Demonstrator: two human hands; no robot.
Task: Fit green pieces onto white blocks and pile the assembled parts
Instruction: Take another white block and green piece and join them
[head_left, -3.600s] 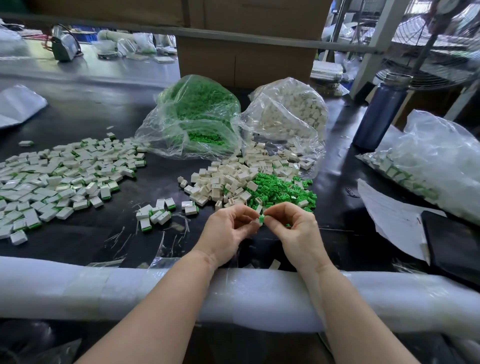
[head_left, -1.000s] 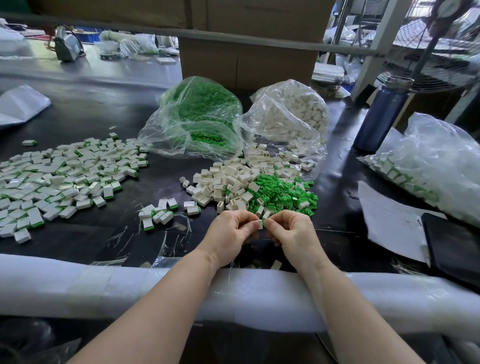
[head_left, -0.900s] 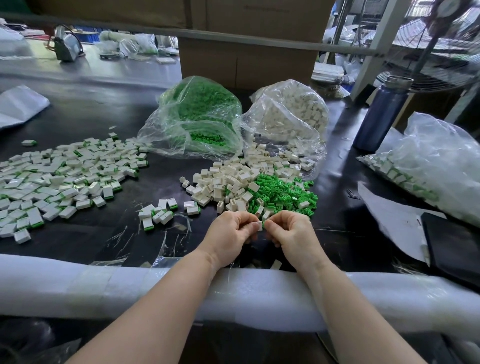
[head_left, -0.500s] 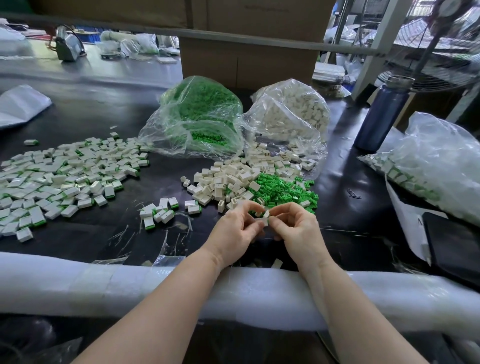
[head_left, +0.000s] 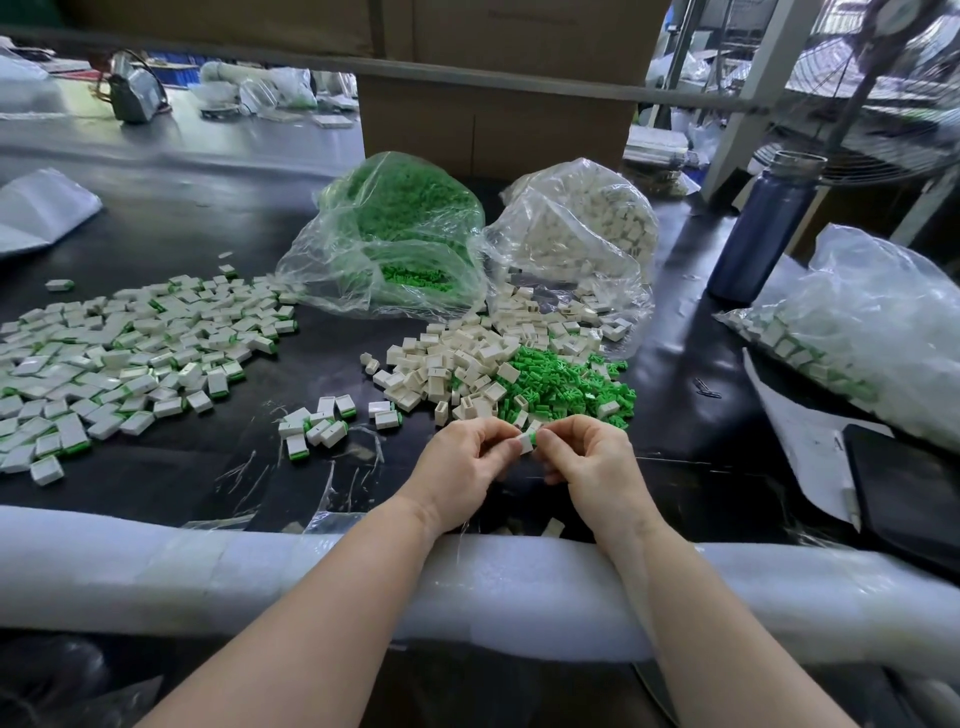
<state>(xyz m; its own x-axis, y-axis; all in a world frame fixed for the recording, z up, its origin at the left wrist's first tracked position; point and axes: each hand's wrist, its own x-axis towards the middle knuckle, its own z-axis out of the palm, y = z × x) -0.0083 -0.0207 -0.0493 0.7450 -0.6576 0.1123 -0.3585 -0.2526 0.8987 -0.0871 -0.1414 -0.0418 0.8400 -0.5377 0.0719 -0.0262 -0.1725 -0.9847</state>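
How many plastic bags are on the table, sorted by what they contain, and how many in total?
Bags of loose green pieces: 1
Bags of loose white blocks: 1
Bags of assembled parts: 1
Total: 3 bags with parts. A flat whitish bag at far left shows no contents, so it is not counted.

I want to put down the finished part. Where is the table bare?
Bare black table lies between the big assembled pile and the loose white blocks. Crowded: the small assembled cluster and the green pieces.
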